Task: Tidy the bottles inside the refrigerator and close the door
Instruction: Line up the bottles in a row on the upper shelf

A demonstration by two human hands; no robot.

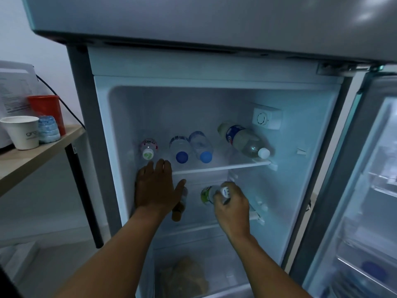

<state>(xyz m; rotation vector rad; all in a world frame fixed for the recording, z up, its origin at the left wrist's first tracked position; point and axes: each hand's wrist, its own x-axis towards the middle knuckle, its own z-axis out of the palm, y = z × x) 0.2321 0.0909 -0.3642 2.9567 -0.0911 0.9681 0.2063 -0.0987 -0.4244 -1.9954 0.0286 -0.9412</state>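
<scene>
A: Where are the bottles sitting?

B: Four are lying on the upper shelf (219, 168) of the refrigerator (311, 190): a pink-labelled bottle (148, 149), two blue-capped bottles (181, 149) side by side, and a blue-labelled bottle (243, 139) lying at an angle on the right.

A: And the hands?

B: The right hand (233, 208) is clenching its grip around a green-labelled bottle (207, 195) below that shelf. The left hand (155, 186) is spreading flat, grip released, at the shelf's front edge. An orange-capped bottle (179, 208) is showing beside its thumb.

A: The door?

B: The door (365, 190) is standing open on the right.
</scene>
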